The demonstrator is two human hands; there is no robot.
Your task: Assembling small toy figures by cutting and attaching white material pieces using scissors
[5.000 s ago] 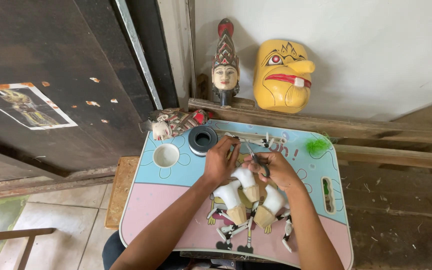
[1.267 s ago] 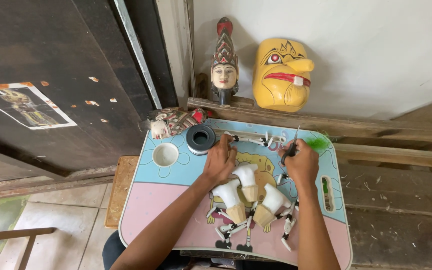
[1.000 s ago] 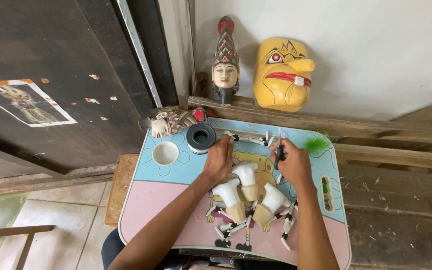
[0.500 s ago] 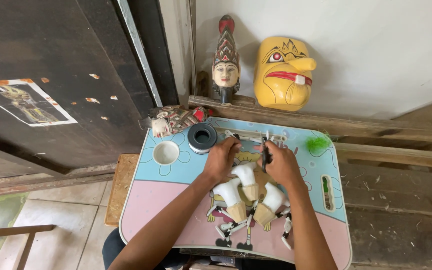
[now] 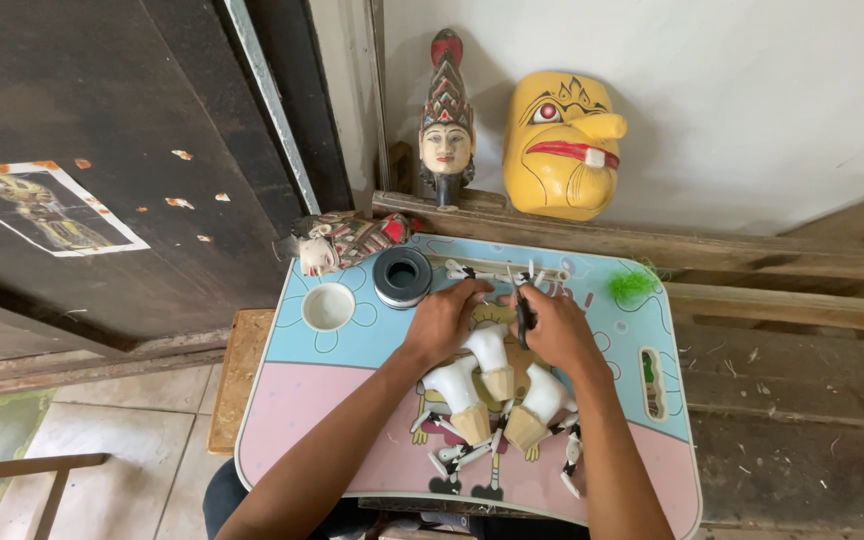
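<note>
Head view: right hand grips dark tool (left hand curled) near tape roll.

- The scene is lit by soft, even daylight; no hard-edged shadows are cast.
- The white wall is rendered brightest, while the dark door at the left is left dim and low in detail.
- A faint shadow is thrown beneath the yellow mask and the carved head.
- A mild sheen is seen on the lap table, but no blown-out glare.
- Wide-angle distortion is noticed at the edges, where straight lines are bent outwards.
- The centre is kept sharp; the lower corners are slightly softened.
</note>
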